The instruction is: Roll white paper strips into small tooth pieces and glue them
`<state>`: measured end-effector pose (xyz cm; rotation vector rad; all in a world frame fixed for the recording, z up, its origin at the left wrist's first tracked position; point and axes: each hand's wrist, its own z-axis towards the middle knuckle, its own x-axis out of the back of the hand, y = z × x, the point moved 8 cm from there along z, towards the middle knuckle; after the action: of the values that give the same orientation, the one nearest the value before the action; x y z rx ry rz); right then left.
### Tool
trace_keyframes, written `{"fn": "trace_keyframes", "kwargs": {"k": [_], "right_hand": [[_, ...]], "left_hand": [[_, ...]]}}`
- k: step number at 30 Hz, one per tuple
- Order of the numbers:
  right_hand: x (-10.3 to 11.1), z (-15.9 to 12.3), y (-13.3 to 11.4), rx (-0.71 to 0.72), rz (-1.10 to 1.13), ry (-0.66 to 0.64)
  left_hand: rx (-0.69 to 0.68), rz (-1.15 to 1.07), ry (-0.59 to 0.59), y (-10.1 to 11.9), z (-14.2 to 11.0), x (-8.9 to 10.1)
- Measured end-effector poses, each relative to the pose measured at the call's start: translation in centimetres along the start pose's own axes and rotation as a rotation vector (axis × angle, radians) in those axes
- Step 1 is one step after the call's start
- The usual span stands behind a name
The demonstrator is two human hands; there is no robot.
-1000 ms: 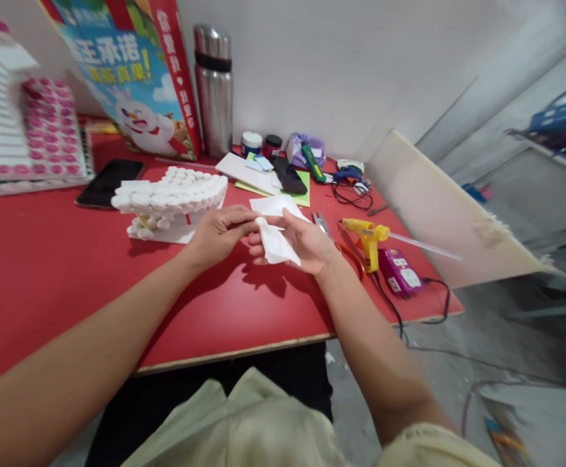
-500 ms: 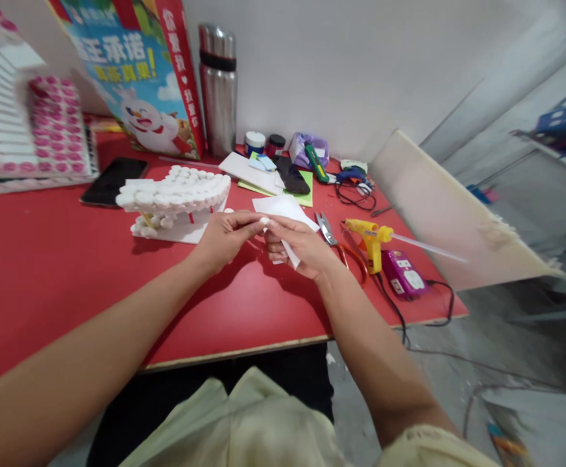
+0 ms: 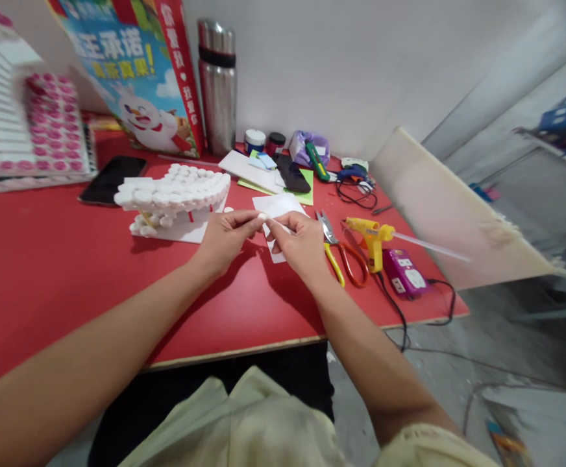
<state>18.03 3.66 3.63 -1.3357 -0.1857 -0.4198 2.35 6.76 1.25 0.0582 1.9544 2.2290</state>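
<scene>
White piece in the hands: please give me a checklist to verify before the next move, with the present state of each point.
1. White piece held: ok, left hand and right hand both pinch it.
2. White piece rolled tight: cannot tell, the hands cover most of it.
3. Scissors closed: not ok, the handles stand apart.
4. Glue gun away from the hands: ok, it lies to the right, past the scissors.
5. Glue gun hot: cannot tell.
6. Left hand clear of white model: cannot tell, the hand meets its base in this view.
</scene>
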Motion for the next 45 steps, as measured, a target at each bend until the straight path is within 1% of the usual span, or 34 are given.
{"fn": "trace_keyframes", "kwargs": {"k": [3, 6, 8, 12, 14, 19, 22, 24, 26, 27, 29, 31, 32, 35, 37, 39, 43, 45], "right_hand": [[0.1, -0.5, -1.2, 0.086, -0.093, 0.063], [-0.1, -0.9, -2.2, 0.18, -0.129, 0.053], [-0.1, -0.9, -2.3, 0.199, -0.113, 0.024], [-0.2, -0.8, -2.1, 0.205, -0.068, -0.031], [-0.2, -0.8, -2.0, 0.203, -0.043, -0.045], [-0.2, -0.8, -2.1, 0.196, 0.007, -0.036], [-0.1, -0.7, -1.8, 0.159, 0.001, 0.003], [0.2, -0.6, -1.5, 0.127, 0.014, 0.024], [0.4, -0.3, -1.4, 0.105, 0.05, 0.006], [0.4, -0.2, -1.5, 0.103, 0.07, -0.02], [0.4, 0.0, -1.7, 0.115, 0.103, -0.084], [0.3, 0.1, -2.0, 0.136, 0.125, -0.149], [0.3, 0.1, -2.1, 0.145, 0.134, -0.173], [0.1, 0.1, -2.1, 0.159, 0.14, -0.21], [0.0, 0.0, -1.9, 0.149, 0.13, -0.209], [-0.2, 0.0, -1.6, 0.111, 0.13, -0.204], [-0.2, 0.1, -0.9, 0.009, 0.153, -0.161], [-0.1, 0.0, -0.8, 0.009, 0.134, -0.131]], "left_hand": [[-0.03, 0.033, 0.028, 0.3, -0.1, 0.0], [-0.097, 0.074, 0.047, 1.0, -0.2, 0.2], [-0.107, 0.078, 0.053, 1.1, -0.2, 0.3], [-0.079, 0.051, 0.055, 1.1, -0.2, 0.5], [-0.102, 0.049, 0.055, 1.3, -0.2, 0.5], [-0.263, 0.139, 0.049, 2.0, -0.5, 0.3], [-0.396, 0.232, 0.04, 2.5, -1.1, -0.4], [-0.453, 0.27, 0.024, 2.9, -1.4, -0.8], [-0.413, 0.243, 0.012, 3.0, -1.3, -0.8], [-0.358, 0.199, 0.008, 2.8, -1.1, -0.6], [-0.2, 0.081, -0.015, 2.1, -0.5, -0.1], [-0.048, 0.016, -0.087, 1.1, 0.0, 0.1], [0.002, -0.009, -0.132, 0.8, 0.2, 0.2], [0.066, -0.058, -0.243, 0.2, 0.5, 0.1], [0.037, -0.045, -0.268, 0.4, 0.5, 0.0], [-0.039, 0.016, -0.252, 1.1, 0.4, -0.1], [-0.207, 0.192, -0.162, 2.7, -0.2, -0.2], [-0.273, 0.254, -0.115, 3.3, -0.5, -0.3]]}}
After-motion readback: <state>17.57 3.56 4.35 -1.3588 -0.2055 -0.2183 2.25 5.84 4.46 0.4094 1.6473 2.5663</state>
